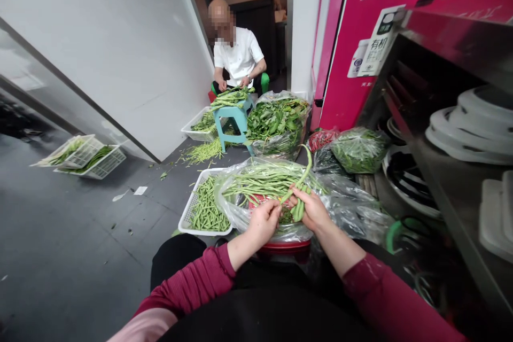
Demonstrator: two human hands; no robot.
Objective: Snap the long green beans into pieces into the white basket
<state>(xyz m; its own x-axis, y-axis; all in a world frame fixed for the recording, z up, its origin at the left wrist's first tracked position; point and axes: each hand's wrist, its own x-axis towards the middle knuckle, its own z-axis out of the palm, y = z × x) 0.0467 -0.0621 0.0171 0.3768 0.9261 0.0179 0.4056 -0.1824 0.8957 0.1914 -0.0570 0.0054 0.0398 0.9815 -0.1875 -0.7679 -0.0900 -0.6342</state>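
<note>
My right hand (pixel 310 207) is closed around several long green beans (pixel 305 168), one of them curving up above the fingers. Close beside it, my left hand (pixel 263 220) pinches the near end of a bean between thumb and fingers. Both hands are over a clear plastic bag (pixel 228 192) filled with whole long beans (pixel 260 180). Under the bag shows a red stool or container (pixel 286 247). To the left stands a white basket (pixel 185 219) of short bean pieces (pixel 208 208).
Across from me a person in white (pixel 240 56) sits handling greens on a blue stool (pixel 232 114). Behind my beans is a large bag of leafy greens (pixel 278 117). White baskets (pixel 106 163) lie at left; a metal shelf (pixel 452 181) with white dishes borders the right.
</note>
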